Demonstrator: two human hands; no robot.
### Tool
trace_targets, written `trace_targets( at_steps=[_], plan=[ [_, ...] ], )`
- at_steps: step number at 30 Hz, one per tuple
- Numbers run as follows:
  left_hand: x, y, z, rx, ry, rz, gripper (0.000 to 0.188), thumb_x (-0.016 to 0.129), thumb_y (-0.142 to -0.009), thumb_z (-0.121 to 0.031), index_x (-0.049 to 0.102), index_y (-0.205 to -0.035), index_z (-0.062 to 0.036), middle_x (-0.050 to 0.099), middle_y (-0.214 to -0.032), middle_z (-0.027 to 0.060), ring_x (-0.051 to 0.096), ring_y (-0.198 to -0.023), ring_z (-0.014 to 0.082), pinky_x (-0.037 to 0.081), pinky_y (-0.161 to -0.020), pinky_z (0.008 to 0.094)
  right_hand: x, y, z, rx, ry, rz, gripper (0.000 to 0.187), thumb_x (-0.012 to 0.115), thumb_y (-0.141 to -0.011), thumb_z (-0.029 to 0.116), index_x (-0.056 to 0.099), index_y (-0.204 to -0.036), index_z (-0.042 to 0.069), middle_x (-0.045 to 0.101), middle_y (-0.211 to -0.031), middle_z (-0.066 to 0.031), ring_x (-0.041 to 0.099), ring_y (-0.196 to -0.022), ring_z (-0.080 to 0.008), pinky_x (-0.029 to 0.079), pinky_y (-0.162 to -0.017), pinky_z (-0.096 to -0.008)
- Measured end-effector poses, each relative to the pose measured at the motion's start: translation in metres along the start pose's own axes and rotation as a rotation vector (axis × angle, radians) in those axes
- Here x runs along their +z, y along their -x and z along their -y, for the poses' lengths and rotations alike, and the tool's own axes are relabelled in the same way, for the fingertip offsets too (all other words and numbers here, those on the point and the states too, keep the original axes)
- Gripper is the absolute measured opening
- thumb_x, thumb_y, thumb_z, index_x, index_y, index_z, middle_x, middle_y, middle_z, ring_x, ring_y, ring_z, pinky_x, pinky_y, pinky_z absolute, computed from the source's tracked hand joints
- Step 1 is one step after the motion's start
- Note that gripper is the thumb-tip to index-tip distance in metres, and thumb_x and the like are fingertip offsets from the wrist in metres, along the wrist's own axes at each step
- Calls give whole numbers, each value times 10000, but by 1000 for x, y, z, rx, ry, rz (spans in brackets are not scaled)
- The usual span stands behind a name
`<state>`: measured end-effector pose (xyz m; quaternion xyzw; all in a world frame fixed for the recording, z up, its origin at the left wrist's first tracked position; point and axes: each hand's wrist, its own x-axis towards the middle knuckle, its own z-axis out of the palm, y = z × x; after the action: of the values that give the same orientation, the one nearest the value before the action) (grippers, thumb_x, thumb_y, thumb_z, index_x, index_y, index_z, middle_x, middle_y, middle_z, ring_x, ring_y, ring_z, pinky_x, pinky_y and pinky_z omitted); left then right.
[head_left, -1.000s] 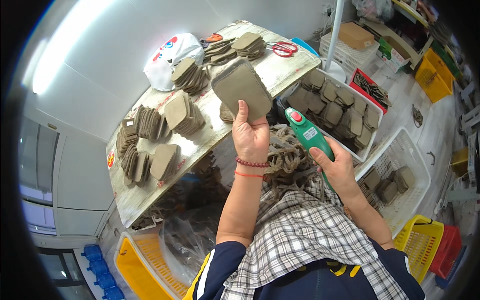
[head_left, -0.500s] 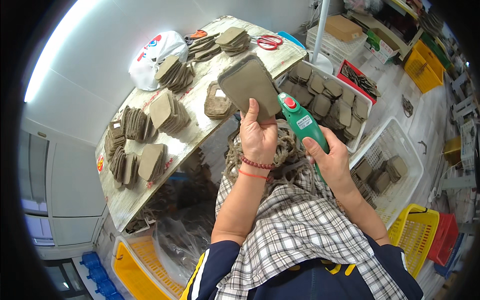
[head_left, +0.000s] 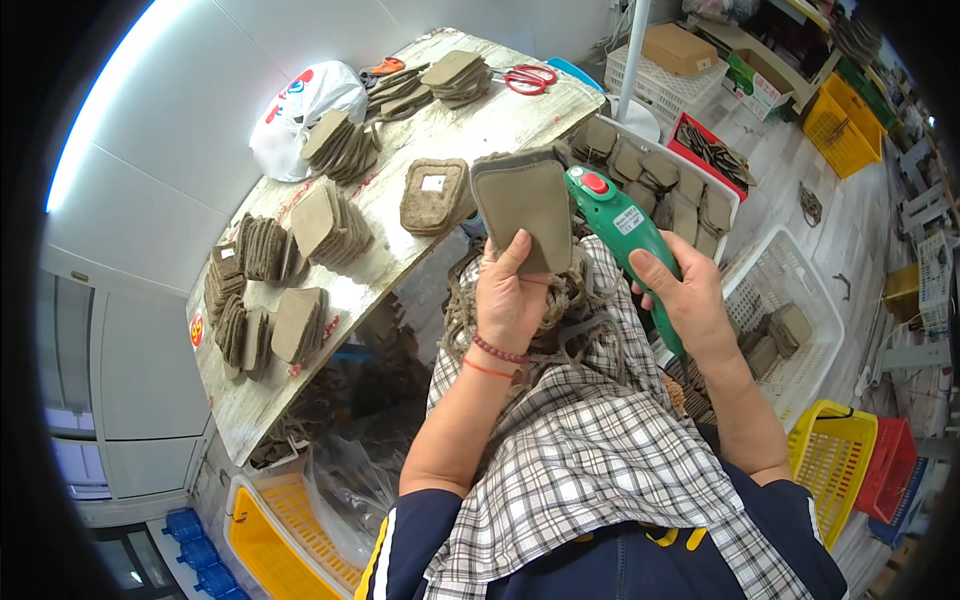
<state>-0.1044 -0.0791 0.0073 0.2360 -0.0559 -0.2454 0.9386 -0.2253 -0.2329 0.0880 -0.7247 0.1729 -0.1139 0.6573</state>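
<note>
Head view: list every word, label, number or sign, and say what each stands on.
Wording is located, not copied.
Green tool in the right hand: white label, print too small to read.
White bag: large red and blue print.
Table's left edge: round red-and-yellow sticker with characters.
Green-and-white box: print too small to read.
Table stack nearest the held pad: white tag, unreadable.
Stack at the table's left: white tag, unreadable.

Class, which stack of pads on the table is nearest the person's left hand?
The labelled stack at the near edge of the table, just left of the pad in the left hand; the other stacks lie farther off.
</note>
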Motion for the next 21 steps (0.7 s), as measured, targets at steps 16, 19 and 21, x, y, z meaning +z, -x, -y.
trace_targets(
  at_steps=[16, 19, 21],
  plan=[
    [-22, 11, -61, -167, -508, 8, 304, 629, -835, 65, 601, -1132, 8, 676, -1005, 78, 662, -849, 145, 553, -740, 292, -28, 18, -20, -88, 339, 141, 447, 727, -834, 335, 614, -1128, 18, 652, -829, -49, 592, -751, -89, 479, -692, -247],
    [-24, 17, -55, -222, -531, -29, 313, 631, -832, 64, 602, -1138, 5, 675, -997, 74, 659, -841, 142, 553, -725, 286, -20, 19, -25, -104, 332, 118, 440, 722, -840, 342, 618, -1121, 20, 650, -820, -41, 588, -738, -89, 481, -677, -249],
    [-27, 22, -52, -257, -543, -49, 319, 639, -829, 58, 601, -1140, 2, 673, -998, 71, 659, -842, 148, 554, -711, 290, -16, 18, -27, -76, 313, 118, 438, 717, -845, 348, 619, -1118, 19, 645, -813, -34, 581, -716, -91, 482, -659, -252]
  ],
)
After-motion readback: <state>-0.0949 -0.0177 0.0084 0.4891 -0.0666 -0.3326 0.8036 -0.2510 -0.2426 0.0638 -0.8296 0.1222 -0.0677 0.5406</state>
